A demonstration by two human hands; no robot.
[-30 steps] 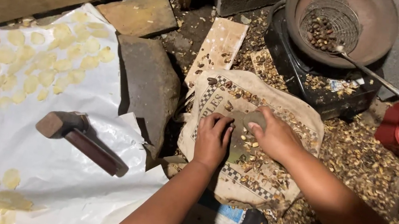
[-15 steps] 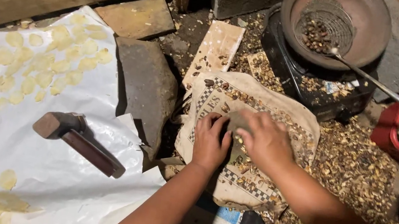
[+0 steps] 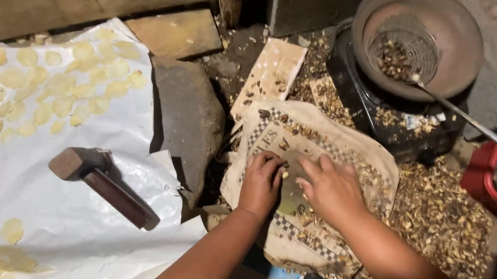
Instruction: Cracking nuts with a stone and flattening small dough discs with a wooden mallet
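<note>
I am pressing both hands on a flat stone on the sack: left hand fingers curled together, right hand fingers spread. Risk: shells beside my fingertips are shifting, pinching skin.

2 bare forearms, no sleeves or rings.

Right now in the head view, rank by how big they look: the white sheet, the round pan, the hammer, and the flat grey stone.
1. white sheet
2. round pan
3. flat grey stone, which looks close to the pan in size, so unsure
4. hammer
</note>
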